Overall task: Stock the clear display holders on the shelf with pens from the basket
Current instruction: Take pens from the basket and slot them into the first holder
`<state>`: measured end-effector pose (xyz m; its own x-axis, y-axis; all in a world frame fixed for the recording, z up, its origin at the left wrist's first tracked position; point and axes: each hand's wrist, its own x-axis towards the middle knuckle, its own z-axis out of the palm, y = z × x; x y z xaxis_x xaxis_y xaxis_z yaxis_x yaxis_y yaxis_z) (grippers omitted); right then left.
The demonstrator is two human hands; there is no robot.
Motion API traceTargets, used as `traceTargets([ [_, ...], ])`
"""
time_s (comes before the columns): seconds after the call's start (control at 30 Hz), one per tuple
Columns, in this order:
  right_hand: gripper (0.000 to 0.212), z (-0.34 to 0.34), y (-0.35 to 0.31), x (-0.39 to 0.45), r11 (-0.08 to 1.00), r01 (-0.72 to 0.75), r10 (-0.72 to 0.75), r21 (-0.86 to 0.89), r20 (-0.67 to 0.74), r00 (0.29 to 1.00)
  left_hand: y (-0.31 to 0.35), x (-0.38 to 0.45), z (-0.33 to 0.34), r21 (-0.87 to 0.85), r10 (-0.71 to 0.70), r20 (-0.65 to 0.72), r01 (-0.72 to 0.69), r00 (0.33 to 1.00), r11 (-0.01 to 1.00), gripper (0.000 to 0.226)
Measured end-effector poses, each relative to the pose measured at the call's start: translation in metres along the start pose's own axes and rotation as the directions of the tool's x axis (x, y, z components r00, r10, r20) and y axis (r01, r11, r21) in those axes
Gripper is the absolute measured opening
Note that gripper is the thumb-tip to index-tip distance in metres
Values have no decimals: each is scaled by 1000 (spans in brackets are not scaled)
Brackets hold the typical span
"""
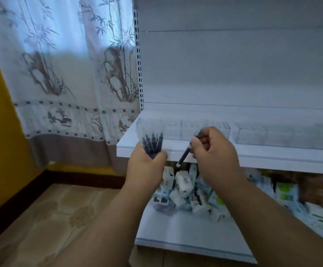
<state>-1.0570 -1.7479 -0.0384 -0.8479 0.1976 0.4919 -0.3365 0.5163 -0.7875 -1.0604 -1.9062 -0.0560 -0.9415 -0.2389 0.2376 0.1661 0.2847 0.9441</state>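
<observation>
Left hand [147, 162] raised w/ bundle of dark pens [153, 144] gripped upright, right hand [212, 149] w/ single pen [185, 153] pinched, tilted, before clear holders [205, 130] on shelf [272, 151], labels unreadable.

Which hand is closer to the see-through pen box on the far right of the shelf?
Right. The right hand, pinching one pen, is just left of that clear holder. The left hand, gripping a bundle of pens, is farther left, past another holder.

A shop: slotted white display shelving [176, 151] above boxed stock [183, 184].
</observation>
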Motion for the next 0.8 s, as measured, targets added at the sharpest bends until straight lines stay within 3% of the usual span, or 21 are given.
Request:
traceTargets([
  [0.13, 3, 35, -21, 53, 995, 85, -87, 54, 22, 996, 7, 46, -17, 13, -31, -78, 32, 997, 999, 15],
  [0.37, 1, 99, -42, 123, 990, 73, -77, 117, 30, 997, 10, 97, -37, -40, -37, -89, 34, 995, 999, 15],
  [0.8, 7, 138, -30, 175, 964, 207, -189, -167, 121, 975, -9, 145, -33, -105, -60, -3, 59, 998, 993, 17],
])
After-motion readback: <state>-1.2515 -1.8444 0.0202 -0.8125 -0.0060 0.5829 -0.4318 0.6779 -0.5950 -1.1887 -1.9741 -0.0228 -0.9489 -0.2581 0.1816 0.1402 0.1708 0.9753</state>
